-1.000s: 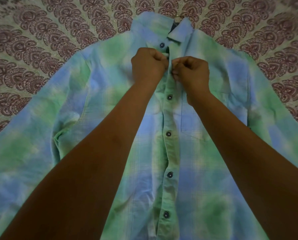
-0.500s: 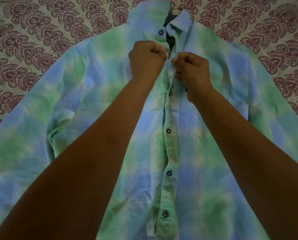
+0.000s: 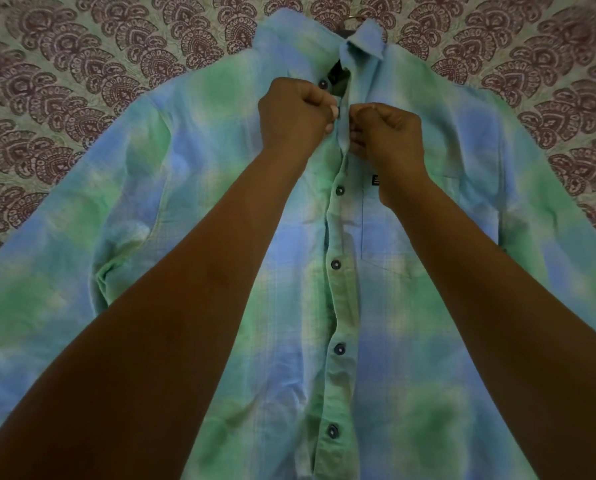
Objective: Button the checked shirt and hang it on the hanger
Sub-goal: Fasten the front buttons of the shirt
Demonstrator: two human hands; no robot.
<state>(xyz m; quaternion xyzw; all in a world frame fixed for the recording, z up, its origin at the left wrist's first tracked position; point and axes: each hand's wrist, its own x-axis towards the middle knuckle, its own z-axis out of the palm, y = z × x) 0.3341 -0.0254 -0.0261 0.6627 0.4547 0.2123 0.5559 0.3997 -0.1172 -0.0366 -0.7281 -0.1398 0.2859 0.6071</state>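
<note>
The green and blue checked shirt [image 3: 410, 334] lies spread flat, front up, with its collar at the top. Several dark buttons down the placket are fastened. My left hand [image 3: 294, 110] pinches the left front edge just below the collar, beside a dark button. My right hand [image 3: 386, 133] pinches the placket edge opposite, and the two hands almost touch. The top button [image 3: 323, 84] near the collar is undone and the neck gapes open. A small metal hanger hook [image 3: 356, 18] peeks out above the collar; the rest of the hanger is hidden inside the shirt.
The shirt rests on a pale bedspread [image 3: 64, 81] printed with maroon fan motifs, visible along the top and both upper sides. The sleeves spread out to the left and right edges of the view.
The view has shifted slightly, so the shirt sits higher. My hands stay at the same button under the collar, working the two front edges together.
</note>
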